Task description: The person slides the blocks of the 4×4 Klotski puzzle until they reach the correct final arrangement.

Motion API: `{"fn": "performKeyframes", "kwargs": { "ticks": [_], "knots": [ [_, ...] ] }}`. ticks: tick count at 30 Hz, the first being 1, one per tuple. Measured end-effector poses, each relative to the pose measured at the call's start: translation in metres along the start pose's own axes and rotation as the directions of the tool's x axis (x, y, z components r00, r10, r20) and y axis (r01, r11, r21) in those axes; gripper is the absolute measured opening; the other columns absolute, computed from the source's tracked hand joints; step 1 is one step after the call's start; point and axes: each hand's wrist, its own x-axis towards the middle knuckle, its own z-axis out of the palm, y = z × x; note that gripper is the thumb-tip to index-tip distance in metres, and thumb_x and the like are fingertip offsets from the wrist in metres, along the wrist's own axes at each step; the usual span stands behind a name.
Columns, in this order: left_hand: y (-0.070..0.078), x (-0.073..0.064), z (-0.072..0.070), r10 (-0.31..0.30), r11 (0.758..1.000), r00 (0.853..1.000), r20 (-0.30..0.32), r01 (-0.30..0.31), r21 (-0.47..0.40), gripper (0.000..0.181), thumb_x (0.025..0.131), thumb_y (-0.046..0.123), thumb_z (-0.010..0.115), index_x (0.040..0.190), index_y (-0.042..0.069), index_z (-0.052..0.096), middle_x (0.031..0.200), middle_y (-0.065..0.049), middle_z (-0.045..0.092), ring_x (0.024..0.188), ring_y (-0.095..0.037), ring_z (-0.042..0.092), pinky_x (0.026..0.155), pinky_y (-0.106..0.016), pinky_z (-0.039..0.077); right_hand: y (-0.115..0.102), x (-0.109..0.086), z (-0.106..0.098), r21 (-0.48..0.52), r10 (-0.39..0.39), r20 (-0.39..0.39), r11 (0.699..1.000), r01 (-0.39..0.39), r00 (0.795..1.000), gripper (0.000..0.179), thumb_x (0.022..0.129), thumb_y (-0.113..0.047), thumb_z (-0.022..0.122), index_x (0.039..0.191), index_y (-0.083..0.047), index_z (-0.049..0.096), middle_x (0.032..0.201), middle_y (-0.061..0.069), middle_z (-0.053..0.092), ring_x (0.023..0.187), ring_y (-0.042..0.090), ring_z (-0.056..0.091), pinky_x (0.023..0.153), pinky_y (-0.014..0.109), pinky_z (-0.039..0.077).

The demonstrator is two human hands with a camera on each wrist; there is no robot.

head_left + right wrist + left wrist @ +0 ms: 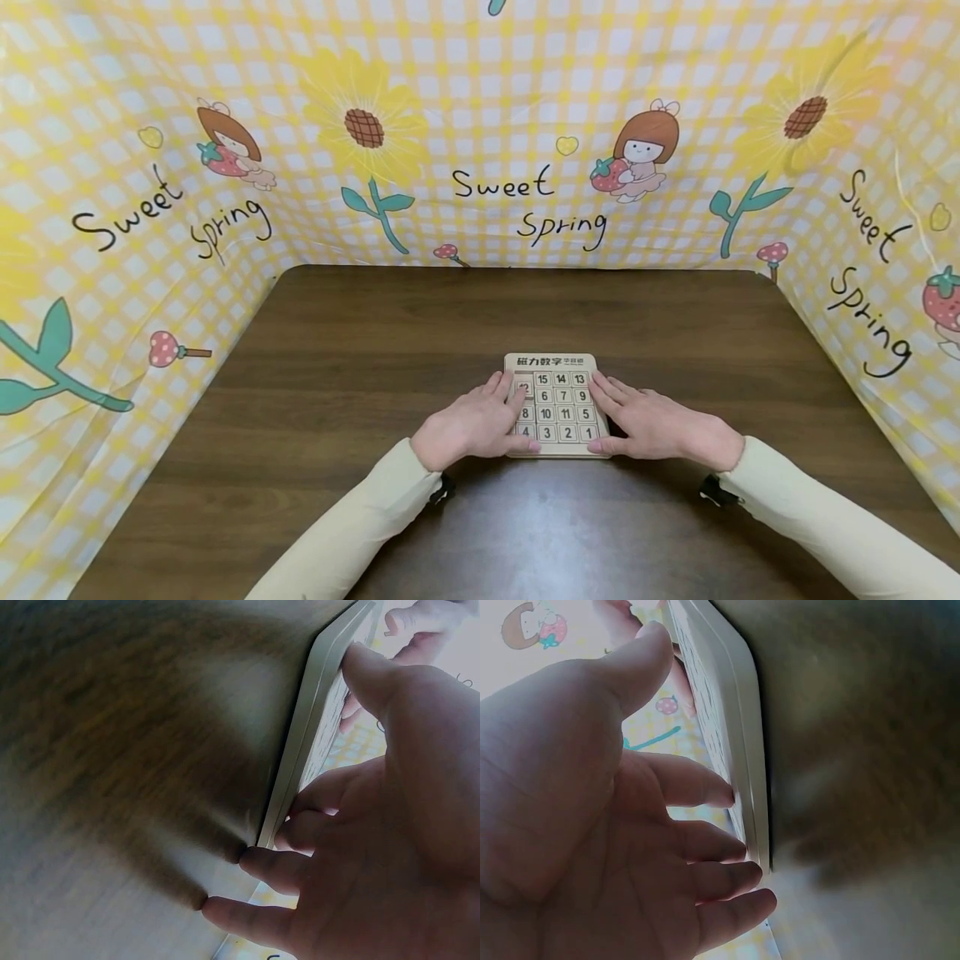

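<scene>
A pale sliding number puzzle [557, 406] lies flat on the table, its dark Chinese title on the far side. My left hand [472, 419] rests at its left edge, with the index finger on the tile 12 [523, 387] and the thumb at the near left corner. That tile sits between the top two rows, partly covered by the finger. Along the right edge lies my right hand [651, 422], thumb at the near right corner. In the right wrist view, its two lower fingertips touch the table beside the puzzle [319, 697].
The brown wooden table [375, 333] extends around the puzzle. A yellow checked cloth [495, 100] with flowers and "Sweet Spring" lettering stands up along the back and both sides. Black straps show at both wrists, under pale sleeves [352, 517].
</scene>
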Motion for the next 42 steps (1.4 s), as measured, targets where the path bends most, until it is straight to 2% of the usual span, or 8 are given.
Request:
{"fn": "performKeyframes", "kwargs": {
  "ticks": [10, 18, 24, 32, 42],
  "knots": [
    [-0.005, 0.011, -0.003, -0.021, 1.000, 1.000, -0.004, 0.021, -0.018, 0.092, 0.092, 0.068, 0.047, 0.155, 0.005, 0.025, 0.163, -0.025, 0.009, 0.152, -0.036, 0.015, 0.121, -0.043, 0.027, -0.001, 0.000, 0.001, -0.001, -0.013, -0.009, 1.000, 0.013, 1.000, 0.095, 0.092, -0.066, 0.049, 0.154, 0.001, 0.023, 0.163, 0.021, 0.017, 0.148, 0.039, 0.025, 0.108, 0.060, 0.037],
    [-0.006, 0.014, -0.002, -0.026, 1.000, 1.000, -0.004, 0.025, -0.012, 0.092, 0.091, 0.070, 0.045, 0.155, 0.006, 0.026, 0.163, -0.024, 0.008, 0.152, -0.034, 0.015, 0.120, -0.043, 0.028, -0.001, 0.001, 0.001, -0.001, -0.013, -0.012, 1.000, 0.013, 1.000, 0.095, 0.092, -0.065, 0.050, 0.154, 0.001, 0.023, 0.162, 0.022, 0.017, 0.148, 0.041, 0.025, 0.107, 0.061, 0.037],
    [-0.002, 0.002, -0.004, 0.009, 0.999, 1.000, -0.008, -0.009, -0.033, 0.087, 0.093, 0.067, 0.046, 0.155, 0.009, 0.029, 0.163, -0.023, 0.010, 0.152, -0.035, 0.014, 0.121, -0.044, 0.027, -0.001, 0.001, 0.001, -0.011, -0.008, -0.018, 1.000, 0.008, 1.000, 0.095, 0.092, -0.065, 0.050, 0.154, 0.001, 0.023, 0.163, 0.021, 0.017, 0.148, 0.040, 0.026, 0.107, 0.061, 0.038],
    [-0.001, -0.017, -0.001, 0.044, 0.999, 0.999, -0.032, -0.044, -0.010, 0.086, 0.092, 0.067, 0.047, 0.154, 0.010, 0.030, 0.162, -0.024, 0.018, 0.150, -0.037, 0.021, 0.120, -0.046, 0.029, -0.001, 0.001, 0.000, -0.015, -0.004, -0.016, 1.000, 0.004, 1.000, 0.095, 0.092, -0.066, 0.050, 0.154, 0.001, 0.023, 0.163, 0.020, 0.017, 0.148, 0.040, 0.026, 0.107, 0.061, 0.037],
    [0.007, -0.034, 0.004, 0.052, 0.998, 0.999, 0.011, -0.052, 0.029, 0.084, 0.092, 0.068, 0.047, 0.154, 0.014, 0.032, 0.162, -0.023, 0.017, 0.151, -0.036, 0.020, 0.120, -0.047, 0.028, -0.002, 0.000, -0.001, -0.010, -0.005, -0.015, 1.000, 0.005, 1.000, 0.094, 0.092, -0.064, 0.051, 0.154, 0.001, 0.023, 0.163, 0.021, 0.017, 0.148, 0.040, 0.025, 0.108, 0.060, 0.037]
  ]
}}
